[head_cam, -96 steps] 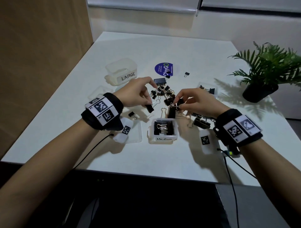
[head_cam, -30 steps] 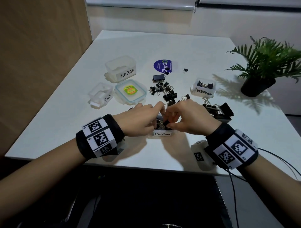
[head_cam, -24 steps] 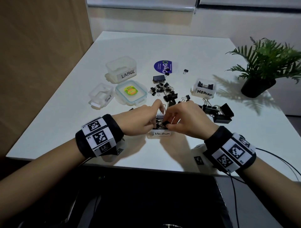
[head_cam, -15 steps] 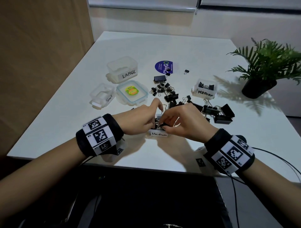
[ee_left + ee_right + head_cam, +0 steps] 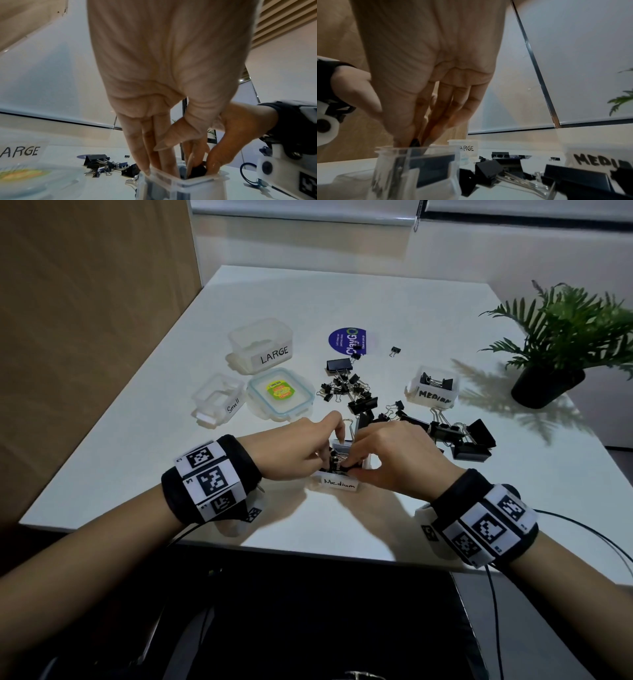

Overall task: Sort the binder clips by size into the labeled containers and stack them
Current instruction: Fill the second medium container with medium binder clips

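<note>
Both hands meet over the near clear container labeled Medium (image 5: 339,483), which holds black binder clips. My left hand (image 5: 325,457) reaches into it with fairly straight fingers (image 5: 159,162) resting on the clips inside. My right hand (image 5: 351,467) pinches a black binder clip (image 5: 198,172) between thumb and fingers just below the container's rim (image 5: 188,181). In the right wrist view the same clip (image 5: 415,143) shows at the right hand's (image 5: 412,139) fingertips above the container (image 5: 393,150). Loose clips (image 5: 346,386) lie in a pile beyond the hands.
Clear containers labeled LARGE (image 5: 260,344) and Small (image 5: 219,400) and a lid with a green sticker (image 5: 281,393) stand at the left. A second Medium container (image 5: 433,392) stands at the right, with large clips (image 5: 469,440) beside it. A potted plant (image 5: 555,364) stands far right.
Both hands came back from the loose pile to the near Medium container. Over the last second they stay inside it, and only the fingers shift a little.
</note>
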Action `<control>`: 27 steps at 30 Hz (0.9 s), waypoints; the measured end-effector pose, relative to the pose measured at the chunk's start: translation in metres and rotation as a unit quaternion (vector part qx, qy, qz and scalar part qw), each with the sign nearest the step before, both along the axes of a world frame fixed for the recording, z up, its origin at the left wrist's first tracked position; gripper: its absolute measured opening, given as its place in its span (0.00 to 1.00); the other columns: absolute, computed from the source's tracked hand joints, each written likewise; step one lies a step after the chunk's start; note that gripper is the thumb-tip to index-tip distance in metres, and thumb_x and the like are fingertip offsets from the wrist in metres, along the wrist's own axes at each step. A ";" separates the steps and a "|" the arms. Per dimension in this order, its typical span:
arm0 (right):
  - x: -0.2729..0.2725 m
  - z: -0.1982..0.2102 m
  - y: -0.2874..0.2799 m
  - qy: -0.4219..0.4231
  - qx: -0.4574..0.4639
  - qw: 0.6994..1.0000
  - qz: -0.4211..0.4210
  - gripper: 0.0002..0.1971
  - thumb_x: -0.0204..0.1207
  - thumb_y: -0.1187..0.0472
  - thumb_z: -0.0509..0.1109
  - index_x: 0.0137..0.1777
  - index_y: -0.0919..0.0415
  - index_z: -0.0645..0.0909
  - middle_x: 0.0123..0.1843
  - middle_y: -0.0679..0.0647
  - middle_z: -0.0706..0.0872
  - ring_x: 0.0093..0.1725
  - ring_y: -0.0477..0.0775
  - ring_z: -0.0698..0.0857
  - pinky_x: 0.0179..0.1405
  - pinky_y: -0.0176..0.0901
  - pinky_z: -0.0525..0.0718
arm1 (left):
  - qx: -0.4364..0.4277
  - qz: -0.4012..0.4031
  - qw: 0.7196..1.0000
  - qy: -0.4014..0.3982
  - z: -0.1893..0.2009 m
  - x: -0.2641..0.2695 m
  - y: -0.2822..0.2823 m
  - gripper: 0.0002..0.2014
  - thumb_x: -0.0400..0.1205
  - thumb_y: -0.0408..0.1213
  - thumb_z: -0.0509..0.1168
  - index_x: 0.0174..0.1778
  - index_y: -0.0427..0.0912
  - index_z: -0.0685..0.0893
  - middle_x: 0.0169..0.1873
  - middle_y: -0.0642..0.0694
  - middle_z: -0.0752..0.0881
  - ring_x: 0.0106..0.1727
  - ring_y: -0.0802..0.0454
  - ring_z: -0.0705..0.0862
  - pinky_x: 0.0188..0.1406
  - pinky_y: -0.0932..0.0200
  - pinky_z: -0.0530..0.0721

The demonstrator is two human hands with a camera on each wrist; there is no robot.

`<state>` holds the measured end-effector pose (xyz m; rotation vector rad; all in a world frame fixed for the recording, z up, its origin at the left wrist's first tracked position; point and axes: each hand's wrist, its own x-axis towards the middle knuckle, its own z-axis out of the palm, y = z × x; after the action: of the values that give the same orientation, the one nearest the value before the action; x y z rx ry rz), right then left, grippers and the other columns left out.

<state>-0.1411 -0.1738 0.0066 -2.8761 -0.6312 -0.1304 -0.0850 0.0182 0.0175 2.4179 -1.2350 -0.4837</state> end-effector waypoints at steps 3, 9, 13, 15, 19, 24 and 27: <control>0.002 -0.001 -0.003 0.006 0.029 1.000 0.010 0.05 0.67 0.54 0.77 0.42 0.44 0.90 0.38 0.40 0.88 0.35 0.41 0.82 0.30 0.39 0.78 | -0.008 -0.011 1.000 -0.015 -0.002 0.001 0.000 0.17 0.78 0.27 0.58 0.62 0.41 0.67 0.44 0.51 0.91 0.47 0.49 0.84 0.53 0.48 0.81; 0.005 -0.011 -0.005 0.028 0.152 0.987 0.034 0.04 0.64 0.57 0.77 0.37 0.48 0.91 0.31 0.40 0.84 0.31 0.38 0.83 0.37 0.40 0.85 | -0.001 -0.018 1.000 0.007 0.001 0.002 0.004 0.23 0.73 0.32 0.62 0.64 0.42 0.67 0.46 0.51 0.89 0.48 0.48 0.83 0.55 0.45 0.82; 0.010 -0.004 -0.014 0.035 0.100 0.993 0.050 0.03 0.67 0.53 0.79 0.41 0.44 0.91 0.36 0.41 0.88 0.35 0.40 0.85 0.36 0.42 0.84 | -0.010 -0.021 1.000 0.006 -0.001 0.002 0.002 0.22 0.74 0.32 0.66 0.62 0.41 0.67 0.47 0.53 0.90 0.47 0.47 0.83 0.53 0.46 0.82; 0.012 0.001 -0.018 0.029 0.046 0.998 0.044 0.04 0.67 0.49 0.79 0.42 0.40 0.90 0.39 0.40 0.88 0.38 0.42 0.85 0.35 0.44 0.83 | -0.013 -0.024 1.000 0.003 -0.003 0.001 0.000 0.21 0.75 0.34 0.68 0.61 0.41 0.68 0.47 0.54 0.89 0.41 0.49 0.82 0.47 0.48 0.82; 0.008 0.004 -0.018 0.029 0.056 0.997 0.031 0.06 0.67 0.47 0.80 0.42 0.41 0.89 0.39 0.39 0.88 0.38 0.40 0.84 0.35 0.47 0.84 | -0.010 -0.034 0.999 -0.011 -0.005 -0.001 -0.003 0.21 0.71 0.40 0.68 0.58 0.44 0.70 0.46 0.52 0.88 0.44 0.44 0.83 0.45 0.45 0.82; 0.004 0.001 -0.006 0.049 0.066 0.997 0.012 0.08 0.64 0.52 0.75 0.43 0.47 0.83 0.35 0.39 0.88 0.38 0.41 0.86 0.38 0.48 0.84 | -0.023 -0.039 0.999 -0.010 -0.007 -0.002 -0.001 0.22 0.72 0.43 0.69 0.57 0.42 0.70 0.45 0.52 0.87 0.49 0.45 0.85 0.47 0.43 0.84; 0.005 0.005 -0.007 0.065 0.084 0.994 0.007 0.11 0.62 0.54 0.75 0.46 0.47 0.83 0.35 0.38 0.89 0.38 0.38 0.86 0.39 0.46 0.85 | -0.034 -0.030 0.999 0.006 -0.010 0.000 0.000 0.28 0.71 0.36 0.74 0.63 0.41 0.67 0.44 0.54 0.87 0.47 0.45 0.84 0.49 0.42 0.83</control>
<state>-0.1364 -0.1811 0.0116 -2.6911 -0.5867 0.0061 -0.0846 0.0178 0.0079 2.3244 -1.3003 -0.4640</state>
